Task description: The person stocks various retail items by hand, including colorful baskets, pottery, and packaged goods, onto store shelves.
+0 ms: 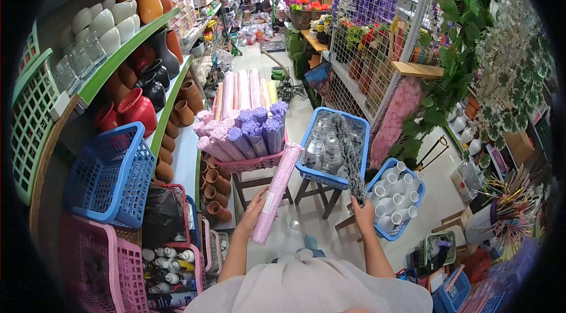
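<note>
My left hand (256, 209) is closed around the lower part of a long pink roll of wrapping material (277, 192), which tilts up and to the right. A small pale label shows on the roll near my fingers. In my right hand (363, 214) is the lower end of a shaggy grey duster (349, 156). The duster points upward across the right part of a blue basket (303, 166) with clear glass jars (324, 145) inside. Just beyond the pink roll's upper end stands a pink basket (253, 164) packed with upright pink and purple rolls (253, 133).
At right, a blue basket (396, 234) holds several white vases (398, 198). Shelves (132, 30) on the left carry pots and vases. A wire rack (377, 35) with artificial flowers borders the tiled aisle (250, 59). Plastic baskets (112, 180) stand at lower left.
</note>
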A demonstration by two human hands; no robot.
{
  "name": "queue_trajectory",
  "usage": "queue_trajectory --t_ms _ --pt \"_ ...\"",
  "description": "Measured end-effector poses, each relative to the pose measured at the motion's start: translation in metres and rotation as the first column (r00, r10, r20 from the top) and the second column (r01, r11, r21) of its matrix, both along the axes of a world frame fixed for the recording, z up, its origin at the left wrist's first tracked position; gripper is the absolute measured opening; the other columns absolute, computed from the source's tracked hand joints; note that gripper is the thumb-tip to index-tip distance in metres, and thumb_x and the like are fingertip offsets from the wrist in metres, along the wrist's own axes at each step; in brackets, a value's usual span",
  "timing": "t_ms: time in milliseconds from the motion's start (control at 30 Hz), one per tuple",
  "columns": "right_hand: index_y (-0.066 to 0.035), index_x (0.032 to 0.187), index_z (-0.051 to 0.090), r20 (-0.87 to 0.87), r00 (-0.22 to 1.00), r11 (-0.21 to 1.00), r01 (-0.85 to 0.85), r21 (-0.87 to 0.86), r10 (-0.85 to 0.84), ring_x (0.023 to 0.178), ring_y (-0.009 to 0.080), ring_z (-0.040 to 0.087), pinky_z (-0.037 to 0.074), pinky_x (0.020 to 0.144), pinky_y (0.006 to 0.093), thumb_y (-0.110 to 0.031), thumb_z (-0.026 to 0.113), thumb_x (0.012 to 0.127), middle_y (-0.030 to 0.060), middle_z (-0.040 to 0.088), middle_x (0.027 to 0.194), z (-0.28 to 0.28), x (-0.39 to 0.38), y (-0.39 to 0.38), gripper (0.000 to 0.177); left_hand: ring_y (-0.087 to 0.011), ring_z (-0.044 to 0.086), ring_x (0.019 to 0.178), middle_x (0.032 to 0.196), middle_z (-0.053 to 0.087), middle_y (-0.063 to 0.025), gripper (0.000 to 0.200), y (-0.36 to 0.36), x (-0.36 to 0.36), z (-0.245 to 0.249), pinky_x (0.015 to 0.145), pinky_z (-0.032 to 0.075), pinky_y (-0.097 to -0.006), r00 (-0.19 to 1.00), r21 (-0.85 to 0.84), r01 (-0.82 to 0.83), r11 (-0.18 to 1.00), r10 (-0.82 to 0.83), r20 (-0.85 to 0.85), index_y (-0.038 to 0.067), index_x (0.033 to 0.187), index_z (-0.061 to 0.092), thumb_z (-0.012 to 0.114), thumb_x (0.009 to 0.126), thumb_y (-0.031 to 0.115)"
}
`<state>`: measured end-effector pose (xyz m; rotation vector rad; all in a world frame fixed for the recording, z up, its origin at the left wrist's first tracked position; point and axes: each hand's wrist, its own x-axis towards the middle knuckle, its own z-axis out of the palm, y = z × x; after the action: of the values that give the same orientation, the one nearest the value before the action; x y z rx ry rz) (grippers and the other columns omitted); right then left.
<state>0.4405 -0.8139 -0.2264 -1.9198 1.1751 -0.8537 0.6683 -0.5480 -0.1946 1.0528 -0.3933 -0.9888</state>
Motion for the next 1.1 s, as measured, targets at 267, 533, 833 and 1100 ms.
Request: queue_trajectory --t_ms 267,533,833,1100 --pt "-0.005 0.115 0.049 -0.305 0.940 0.983 -0.176 -0.050 0.153 0.095 0.0429 0.059 0.046 0.080 0.0457 -0.034 0.065 0.080 0.0252 0.063 0.100 -0.011 0.081 -0.074 0.048 -0.0162 0.062 0.081 0.106 0.059 -0.0096 0.052 -0.001 0.018 -0.005 0.069 0.054 -0.0295 0.994 0.027 -0.098 0.995 0.097 0.046 0.017 0.144 0.029 0.048 0.097 0.028" --pt "-0.020 0.126 0.049 -0.435 0.867 0.906 -0.363 -0.220 0.242 0.105 0.0371 0.054 0.044 0.085 0.0482 -0.012 0.065 0.078 0.0168 0.053 0.112 -0.053 0.135 -0.111 0.052 -0.0153 0.060 0.087 0.109 0.055 -0.0085 0.062 -0.002 0.017 0.013 0.074 0.054 -0.0307 0.979 -0.009 -0.200 0.980 0.200 0.044 0.014 0.143 0.028 0.057 0.091 0.032" --pt "-0.010 0.112 0.057 -0.453 0.845 0.859 -0.434 -0.272 0.284 0.116 0.0336 0.044 0.038 0.091 0.0472 -0.015 0.067 0.076 0.0150 0.048 0.118 -0.020 0.157 -0.105 0.037 -0.0148 0.057 0.095 0.125 0.048 -0.0072 0.065 -0.014 0.001 0.016 0.079 0.053 -0.0312 0.962 0.004 -0.265 0.964 0.264 0.072 0.014 0.144 0.028 0.062 0.088 0.022" --pt "-0.002 0.100 0.063 0.303 0.397 0.364 -0.917 0.163 0.866 0.070 0.0103 0.058 0.046 0.064 0.0249 -0.014 0.061 0.089 0.0038 0.063 0.082 0.025 0.207 -0.044 0.016 -0.0197 0.052 0.111 0.134 0.043 -0.0092 0.068 -0.009 -0.025 0.019 0.087 0.052 -0.0373 0.952 0.014 -0.281 0.959 0.277 0.134 0.011 0.143 0.031 0.066 0.085 0.019"
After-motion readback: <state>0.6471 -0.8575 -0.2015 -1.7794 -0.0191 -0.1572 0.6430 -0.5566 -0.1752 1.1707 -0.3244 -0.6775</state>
